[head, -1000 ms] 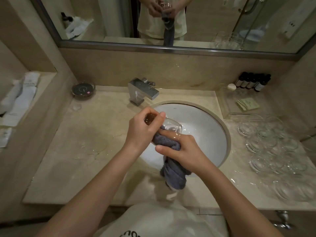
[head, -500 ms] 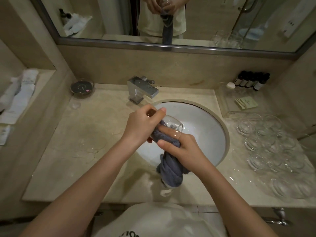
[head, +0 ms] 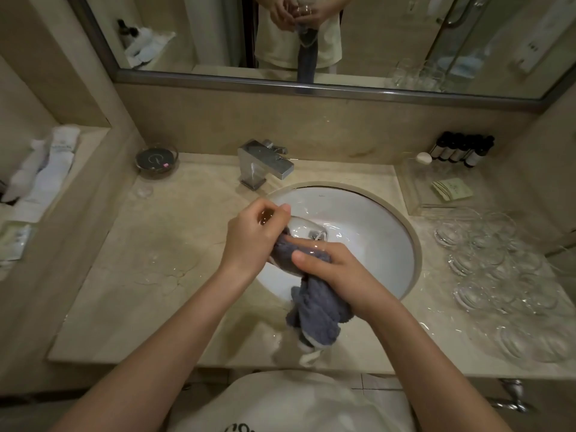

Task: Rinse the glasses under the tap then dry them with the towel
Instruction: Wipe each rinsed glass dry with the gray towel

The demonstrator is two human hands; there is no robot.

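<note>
Over the white sink I hold a clear glass on its side. My left hand grips its base end, fingers curled round it. My right hand grips a grey-blue towel and presses part of it against the lower side of the glass; the rest hangs down over the counter's front edge. The chrome tap stands behind the basin, with no water seen running. Several more clear glasses sit on the counter to the right.
A clear tray with a green packet and dark small bottles stands at the back right. A dark round dish sits back left. Rolled white towels lie on the left ledge. Wet patches mark the marble counter.
Both hands stay over the sink with glass and towel. The towel has shifted a little along the glass, and my right thumb now lies across the towel.
</note>
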